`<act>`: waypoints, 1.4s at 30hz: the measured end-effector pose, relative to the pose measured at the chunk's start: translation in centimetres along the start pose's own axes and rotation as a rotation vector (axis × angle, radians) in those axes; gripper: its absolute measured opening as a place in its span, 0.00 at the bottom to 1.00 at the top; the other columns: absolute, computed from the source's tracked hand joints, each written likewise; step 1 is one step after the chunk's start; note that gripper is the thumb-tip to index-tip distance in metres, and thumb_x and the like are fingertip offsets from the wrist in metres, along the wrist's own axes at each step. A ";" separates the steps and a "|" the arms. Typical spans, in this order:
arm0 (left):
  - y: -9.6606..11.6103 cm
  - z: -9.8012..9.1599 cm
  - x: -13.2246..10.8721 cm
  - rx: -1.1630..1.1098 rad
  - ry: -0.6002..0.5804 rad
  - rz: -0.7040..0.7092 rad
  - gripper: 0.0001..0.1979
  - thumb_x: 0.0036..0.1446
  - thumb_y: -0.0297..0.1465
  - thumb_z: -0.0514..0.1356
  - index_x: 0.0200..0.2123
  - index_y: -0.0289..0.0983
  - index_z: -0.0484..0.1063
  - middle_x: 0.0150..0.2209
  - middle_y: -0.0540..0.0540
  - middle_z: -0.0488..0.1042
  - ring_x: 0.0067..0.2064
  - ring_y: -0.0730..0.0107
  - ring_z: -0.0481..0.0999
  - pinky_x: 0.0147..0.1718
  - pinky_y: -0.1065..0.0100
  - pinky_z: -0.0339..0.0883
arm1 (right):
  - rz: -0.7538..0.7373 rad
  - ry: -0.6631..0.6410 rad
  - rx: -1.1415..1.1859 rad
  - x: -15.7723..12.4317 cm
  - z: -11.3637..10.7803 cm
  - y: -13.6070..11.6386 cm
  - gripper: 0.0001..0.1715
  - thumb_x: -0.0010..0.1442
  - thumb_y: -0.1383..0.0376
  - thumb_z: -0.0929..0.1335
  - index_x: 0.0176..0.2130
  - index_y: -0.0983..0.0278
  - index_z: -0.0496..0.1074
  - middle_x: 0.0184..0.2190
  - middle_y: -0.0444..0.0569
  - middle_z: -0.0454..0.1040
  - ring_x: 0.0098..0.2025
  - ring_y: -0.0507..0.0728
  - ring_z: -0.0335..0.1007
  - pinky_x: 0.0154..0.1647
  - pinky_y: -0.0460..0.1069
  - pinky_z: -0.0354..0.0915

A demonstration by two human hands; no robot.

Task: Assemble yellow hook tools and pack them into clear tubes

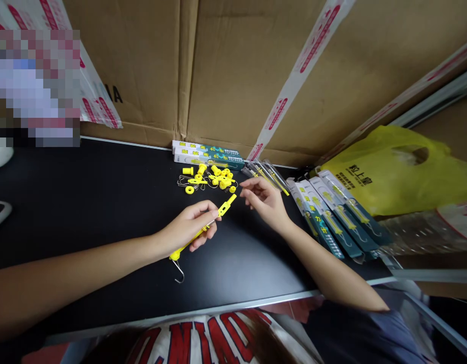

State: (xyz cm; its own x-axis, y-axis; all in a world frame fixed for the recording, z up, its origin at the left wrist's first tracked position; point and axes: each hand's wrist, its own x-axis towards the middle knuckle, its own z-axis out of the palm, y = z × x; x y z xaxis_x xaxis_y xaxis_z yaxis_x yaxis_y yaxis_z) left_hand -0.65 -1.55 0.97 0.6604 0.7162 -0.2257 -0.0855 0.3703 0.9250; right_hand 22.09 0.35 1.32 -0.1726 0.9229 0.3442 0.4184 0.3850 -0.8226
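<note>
Over the black table [85, 202], the left hand [198, 222] grips a yellow tool [226, 206]

Near the middle of the table, the left hand has its fingers closed around the yellow tool, with the thumb on top. The tool is tilted. Its top end sticks out past the thumb and points up toward the right hand [267, 201]. Its other end comes out under the wrist, and a shiny hook [183, 274] hangs from it. I cannot tell if the hook touches the table.

The right hand is just beside the top end of the tool. Its fingers are bent and loose, and a gap shows between the thumb and the fingers.

Past both hands lies a messy pile of small yellow parts [224, 183]. A yellow ring [186, 190] lies at the near left edge of it. Behind the pile, flat boxes [203, 154] lie near the big cardboard [233, 76]. Some clear tubes [269, 177] lie behind the right hand. More boxes lie side by side to the right, next to a yellow bag [400, 172] with black writing.
</note>
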 end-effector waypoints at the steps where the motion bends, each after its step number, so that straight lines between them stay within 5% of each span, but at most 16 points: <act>1: 0.1 -0.1 0.1 0.022 0.023 0.016 0.11 0.62 0.40 0.54 0.33 0.39 0.62 0.19 0.57 0.66 0.12 0.85 0.58 0.08 0.83 0.51 | -0.015 0.026 -0.077 0.2 -0.2 0.4 0.12 0.62 0.59 0.65 0.41 0.65 0.68 0.30 0.45 0.71 0.26 0.49 0.65 0.24 0.44 0.63; 7: 0.5 -0.5 0.4 0.062 0.098 0.017 0.10 0.62 0.37 0.54 0.32 0.39 0.61 0.19 0.58 0.64 0.12 0.85 0.58 0.09 0.82 0.53 | -0.156 0.102 -0.808 1.0 -1.8 1.7 0.08 0.62 0.66 0.63 0.39 0.64 0.71 0.34 0.50 0.73 0.32 0.55 0.67 0.33 0.49 0.63; 13: 0.3 -0.5 0.4 0.062 0.097 -0.001 0.09 0.62 0.37 0.54 0.32 0.39 0.61 0.19 0.57 0.64 0.12 0.85 0.58 0.08 0.82 0.53 | -0.028 0.087 -1.312 1.6 -3.5 2.7 0.12 0.62 0.62 0.63 0.42 0.66 0.70 0.39 0.58 0.72 0.41 0.63 0.66 0.35 0.52 0.60; 30: -0.3 -0.6 0.4 0.111 0.078 0.005 0.09 0.63 0.37 0.53 0.33 0.39 0.63 0.21 0.58 0.65 0.12 0.86 0.57 0.08 0.83 0.51 | 0.162 0.001 -1.383 2.0 -3.8 2.9 0.11 0.59 0.62 0.65 0.38 0.68 0.69 0.39 0.61 0.74 0.42 0.65 0.69 0.33 0.52 0.60; 34: -0.4 -0.6 0.5 0.118 0.069 0.003 0.10 0.63 0.38 0.52 0.33 0.39 0.63 0.21 0.58 0.65 0.11 0.87 0.57 0.08 0.83 0.49 | 0.243 0.092 -1.172 1.9 -4.1 1.4 0.09 0.56 0.62 0.67 0.37 0.65 0.68 0.30 0.54 0.77 0.32 0.62 0.72 0.29 0.50 0.60; 42: -0.6 -0.6 0.4 0.149 -0.019 0.018 0.12 0.62 0.41 0.54 0.33 0.38 0.63 0.21 0.57 0.66 0.11 0.87 0.55 0.07 0.84 0.47 | 0.310 0.115 0.383 1.2 -2.4 -1.4 0.22 0.56 0.54 0.68 0.47 0.60 0.62 0.31 0.45 0.77 0.19 0.49 0.66 0.16 0.43 0.62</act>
State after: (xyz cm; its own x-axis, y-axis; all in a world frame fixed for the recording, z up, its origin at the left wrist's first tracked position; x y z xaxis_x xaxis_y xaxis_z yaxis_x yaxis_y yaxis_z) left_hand -0.77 -1.10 0.08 0.6737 0.7103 -0.2040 0.0131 0.2645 0.9643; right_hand 23.40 0.86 3.99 0.0167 0.9960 0.0873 0.0731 0.0858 -0.9936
